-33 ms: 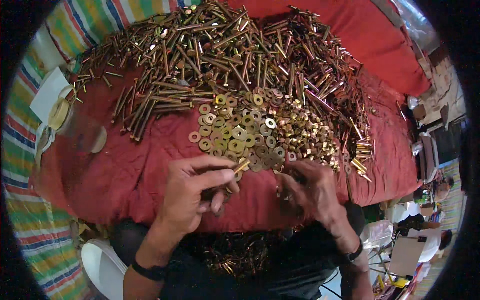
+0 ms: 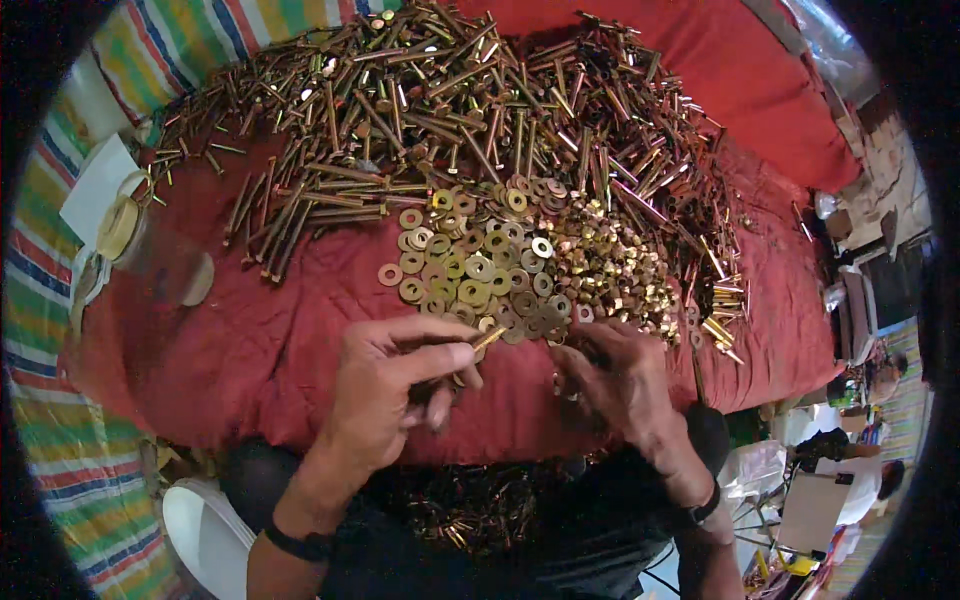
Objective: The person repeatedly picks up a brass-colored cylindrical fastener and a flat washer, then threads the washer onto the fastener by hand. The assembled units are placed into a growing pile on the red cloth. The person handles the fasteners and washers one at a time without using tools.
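My left hand (image 2: pixel 385 385) pinches a short brass-coloured bolt (image 2: pixel 489 338) between thumb and forefinger. The bolt's free end points up and to the right, and the rest is hidden in the fingers. My right hand (image 2: pixel 625 380) hovers at the near edge of the hardware with its fingers curled inward. Something small and shiny shows at those fingertips, too blurred to name. Just beyond both hands lies a spread of flat washers (image 2: pixel 478 268), with a heap of small nuts (image 2: pixel 615 265) beside it on the right.
A big pile of long bolts (image 2: pixel 440 110) covers the far side of the red cloth (image 2: pixel 320 290). More bolts (image 2: pixel 460 525) lie low in front of me. Tape rolls (image 2: pixel 120 225) are at the left, and a white stool (image 2: pixel 205 530) stands lower left. Striped sheeting (image 2: pixel 85 440) hangs beside it.
The bolt in my left hand has shifted very slightly to the right and up. My right hand has barely moved.
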Tool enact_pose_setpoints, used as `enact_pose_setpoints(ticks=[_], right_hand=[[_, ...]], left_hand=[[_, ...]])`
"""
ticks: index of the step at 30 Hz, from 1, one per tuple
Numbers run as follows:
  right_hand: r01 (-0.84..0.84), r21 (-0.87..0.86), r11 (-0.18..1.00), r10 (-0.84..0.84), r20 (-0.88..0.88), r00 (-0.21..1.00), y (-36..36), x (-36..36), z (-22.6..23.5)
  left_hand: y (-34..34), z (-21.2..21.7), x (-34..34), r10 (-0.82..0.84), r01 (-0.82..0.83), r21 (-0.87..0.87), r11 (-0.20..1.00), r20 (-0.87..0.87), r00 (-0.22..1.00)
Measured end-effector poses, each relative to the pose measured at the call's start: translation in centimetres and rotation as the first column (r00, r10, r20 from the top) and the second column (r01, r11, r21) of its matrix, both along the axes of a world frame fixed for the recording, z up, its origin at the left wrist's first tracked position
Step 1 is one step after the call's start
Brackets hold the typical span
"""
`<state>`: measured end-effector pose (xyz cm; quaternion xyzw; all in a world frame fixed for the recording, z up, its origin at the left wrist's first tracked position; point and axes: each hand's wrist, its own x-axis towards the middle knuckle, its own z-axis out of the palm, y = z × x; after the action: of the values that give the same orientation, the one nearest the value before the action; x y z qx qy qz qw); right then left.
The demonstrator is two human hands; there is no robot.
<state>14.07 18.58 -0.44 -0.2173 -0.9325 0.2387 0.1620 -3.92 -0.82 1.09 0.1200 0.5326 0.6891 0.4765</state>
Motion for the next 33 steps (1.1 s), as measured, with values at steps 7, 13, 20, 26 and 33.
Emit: enact_pose_setpoints(ticks=[7, 13, 20, 26, 33], right_hand=[[-0.045, 0.013, 0.999, 0.045, -0.034, 0.998, 0.5, -0.9, -1.1], [0.105, -0.641, 0.760, -0.059, 0.093, 0.994, 0.3, -0.1, 1.2], [0.127, -0.787, 0.604, -0.167, 0.031, 0.986, -1.8, 0.2, 1.6], [-0.176, -0.327, 0.928, 0.145, -0.118, 0.982, -1.2, 1.6, -0.6], [-0.281, -0.123, 0.952, 0.273, -0.083, 0.959, -1.7, 1.2, 0.4]], left_hand=[[0.4, -0.8, 1.0, -0.092, 0.082, -0.068, 0.994, -0.146, 0.985], [1.1, -1.2, 1.9, -0.142, 0.114, -0.121, 0.986, -0.250, 0.958], [1.6, -2.2, 3.1, -0.174, 0.103, -0.167, 0.981, -0.494, 0.852], [2.1, -3.6, 3.9, 0.045, 0.090, 0.089, 0.992, -0.912, 0.407], [2.4, -4.2, 4.1, 0.087, 0.090, 0.124, 0.988, -0.938, 0.336]])
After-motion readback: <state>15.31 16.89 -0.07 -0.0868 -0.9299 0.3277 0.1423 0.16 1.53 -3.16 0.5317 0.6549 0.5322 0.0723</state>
